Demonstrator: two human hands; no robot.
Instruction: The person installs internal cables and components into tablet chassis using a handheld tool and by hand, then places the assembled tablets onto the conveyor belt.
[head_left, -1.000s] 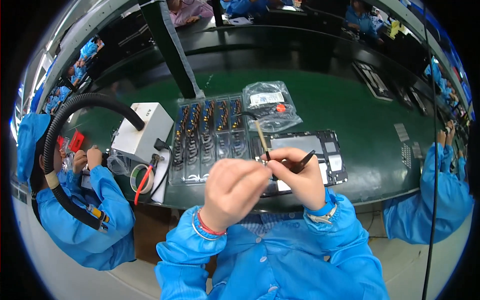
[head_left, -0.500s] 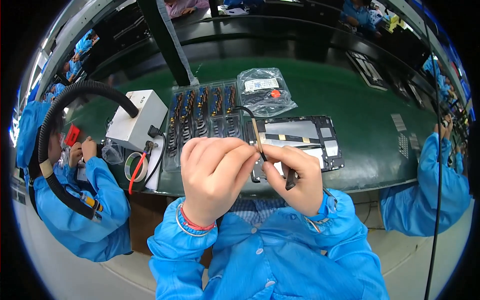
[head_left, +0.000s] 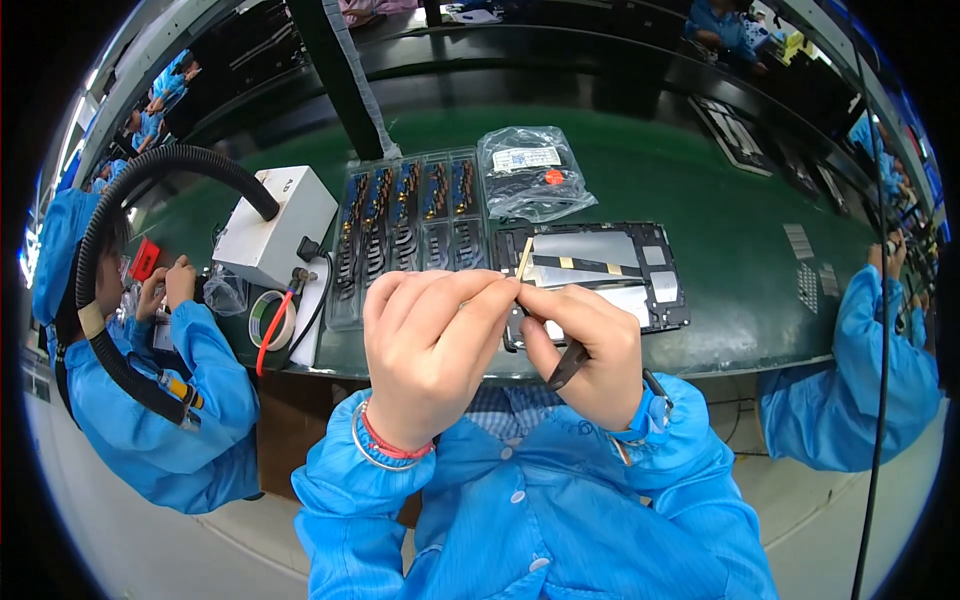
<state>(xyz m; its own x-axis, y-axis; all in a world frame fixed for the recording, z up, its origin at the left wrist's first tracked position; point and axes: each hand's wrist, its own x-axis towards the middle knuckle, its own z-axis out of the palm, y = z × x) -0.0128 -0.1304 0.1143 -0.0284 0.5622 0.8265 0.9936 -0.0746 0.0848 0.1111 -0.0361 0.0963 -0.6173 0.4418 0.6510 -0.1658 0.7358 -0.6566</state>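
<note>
Both hands meet above the bench. The fingertips of my left hand [head_left: 428, 340] and my right hand [head_left: 592, 345] are closed in a pinch around a thin flexible strip [head_left: 525, 258]. Its tan-gold part sticks up past the fingers; its lower part is mostly hidden by them. A dark flat-ended tool [head_left: 568, 366] is tucked in my right palm, its kind unclear. Just beyond the hands lies a black tablet-like chassis [head_left: 672, 300] with silver plates and a dark ribbon across it, partly covered by my fingers.
Left of the chassis is a clear compartment tray [head_left: 345, 318] of small ribbon parts. Behind lies a clear plastic bag [head_left: 535, 190]. A white box [head_left: 275, 235] with a black hose [head_left: 130, 180], and a tape roll [head_left: 272, 318], stand left. People [head_left: 160, 400] work on both sides.
The strip's dark curved upper end no longer shows above the fingers; only the tan-gold part sticks up. The tool in my right hand has tilted, showing more of its length.
</note>
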